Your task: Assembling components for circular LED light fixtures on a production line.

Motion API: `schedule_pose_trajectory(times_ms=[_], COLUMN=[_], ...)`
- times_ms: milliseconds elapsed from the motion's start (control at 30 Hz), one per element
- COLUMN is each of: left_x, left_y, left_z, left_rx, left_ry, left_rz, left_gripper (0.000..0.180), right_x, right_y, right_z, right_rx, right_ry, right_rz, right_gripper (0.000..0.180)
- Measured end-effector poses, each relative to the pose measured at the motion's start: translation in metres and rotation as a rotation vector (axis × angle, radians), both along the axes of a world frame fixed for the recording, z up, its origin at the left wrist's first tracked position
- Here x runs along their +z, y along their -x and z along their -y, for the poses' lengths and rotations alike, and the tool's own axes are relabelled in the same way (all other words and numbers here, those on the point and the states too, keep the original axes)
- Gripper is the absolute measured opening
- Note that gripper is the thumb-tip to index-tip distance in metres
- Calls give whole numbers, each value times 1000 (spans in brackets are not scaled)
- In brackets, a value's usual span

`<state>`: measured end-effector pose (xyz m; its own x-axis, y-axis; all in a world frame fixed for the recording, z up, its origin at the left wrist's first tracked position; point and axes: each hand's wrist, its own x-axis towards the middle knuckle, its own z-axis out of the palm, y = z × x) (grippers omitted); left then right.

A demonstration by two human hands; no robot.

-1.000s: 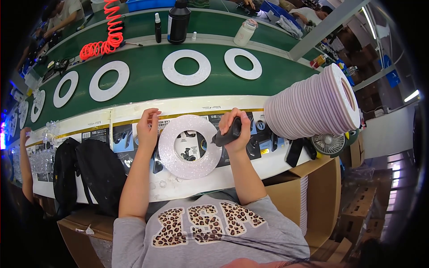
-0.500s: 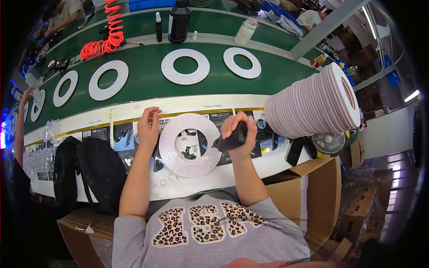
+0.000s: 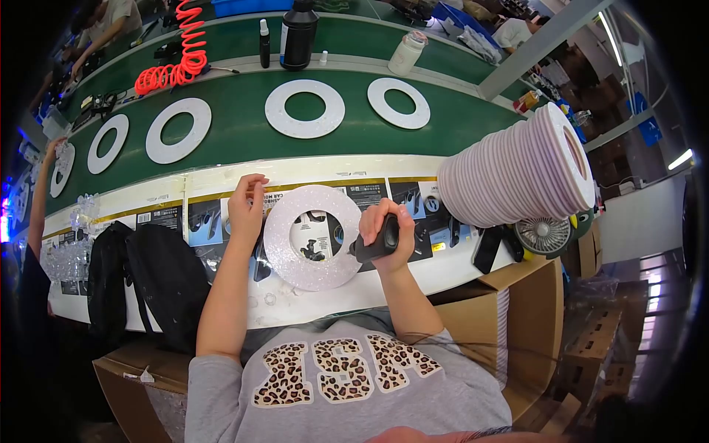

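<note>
A white ring (image 3: 313,236) lies flat on the near edge of the workbench (image 3: 221,184), between the person's two hands; its surface looks speckled. The left hand (image 3: 247,209) rests at the ring's left rim, fingers loosely spread and bent, fingertips touching the rim or the bench just beside it; which one cannot be told. The right hand (image 3: 390,235) is wrapped tight around a black tool (image 3: 375,245), whose tip points at the ring's right rim and seems to touch it. To the right, a tall stack of rings (image 3: 517,170) leans on its side; a small fan (image 3: 543,235) sits just below it. Behind, on the green belt (image 3: 236,133), four more white rings lie flat in a row, well apart from the hands; a red coiled hose (image 3: 181,55) and a dark bottle (image 3: 299,33) stand farther back. A black bag (image 3: 148,273) hangs at the bench's left.
</note>
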<state>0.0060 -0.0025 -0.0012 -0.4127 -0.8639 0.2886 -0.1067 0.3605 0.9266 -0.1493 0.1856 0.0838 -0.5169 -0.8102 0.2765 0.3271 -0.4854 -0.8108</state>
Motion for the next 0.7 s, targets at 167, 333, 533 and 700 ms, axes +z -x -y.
schedule_pose_trajectory(times_ms=[167,333,533,700], left_x=[2,2,1,0], left_y=[0,-1,-1,-1], left_z=[-1,-1,0,0], left_rx=[1,0,-4,-7], left_ry=[-3,1,-8,0], left_rz=[5,-6,3,2], left_gripper=[14,14,14,14], right_x=[-4,-3,6,-1], right_y=[1,0,-12,-16], right_z=[0,0,-4,-4], right_rx=[9,15,4,55], right_ry=[-2,-1,-36,-17], right_rz=[18,39,-27,16], right_gripper=[44,44,42,42])
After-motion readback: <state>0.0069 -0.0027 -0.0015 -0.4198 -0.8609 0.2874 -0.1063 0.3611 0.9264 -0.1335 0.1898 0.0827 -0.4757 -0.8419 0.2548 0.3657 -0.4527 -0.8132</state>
